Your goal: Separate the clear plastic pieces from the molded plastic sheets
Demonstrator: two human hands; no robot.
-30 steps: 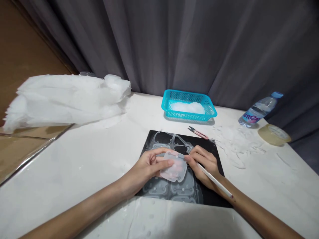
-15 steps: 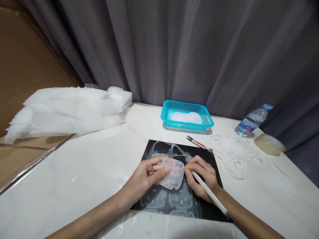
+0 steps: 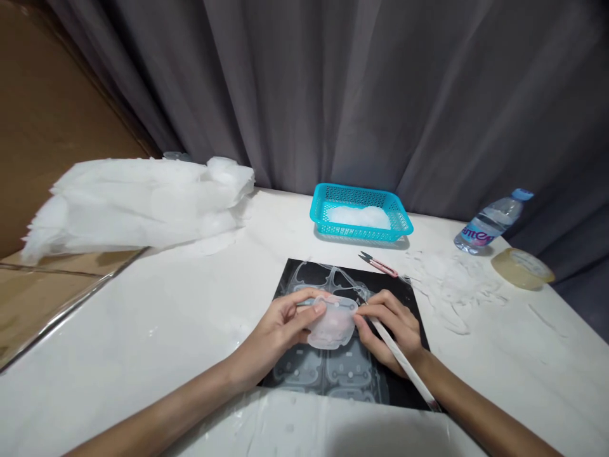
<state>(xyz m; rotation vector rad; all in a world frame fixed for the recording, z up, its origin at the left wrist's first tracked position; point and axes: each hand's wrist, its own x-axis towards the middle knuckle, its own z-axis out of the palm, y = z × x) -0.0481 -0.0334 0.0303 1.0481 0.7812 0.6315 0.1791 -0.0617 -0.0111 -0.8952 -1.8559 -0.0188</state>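
Observation:
My left hand (image 3: 285, 320) pinches a frosted, translucent plastic piece (image 3: 333, 331) with rounded corners, thumb on its near face and fingers behind. At its right edge, the fingertips of my right hand (image 3: 394, 330) touch the rim. The same right hand is closed around a long white stick-like tool (image 3: 404, 363), which slants back toward the wrist; its tip is hidden near the fingers. Both hands are above a clear moulded plastic sheet (image 3: 349, 368) with similar outlined shapes, lying on a black mat (image 3: 398, 388).
Thread snips (image 3: 379, 264) lie behind the mat. A blue basket (image 3: 361, 233) holds white pieces. On the right are clear plastic scraps (image 3: 450, 285), a water bottle (image 3: 492, 222) and a tape roll (image 3: 522, 269). White sheets (image 3: 137, 206) are piled at left near cardboard (image 3: 57, 279).
The plastic piece has tilted, so its face looks shorter from top to bottom. Both hands keep their hold; the whole view has shifted slightly.

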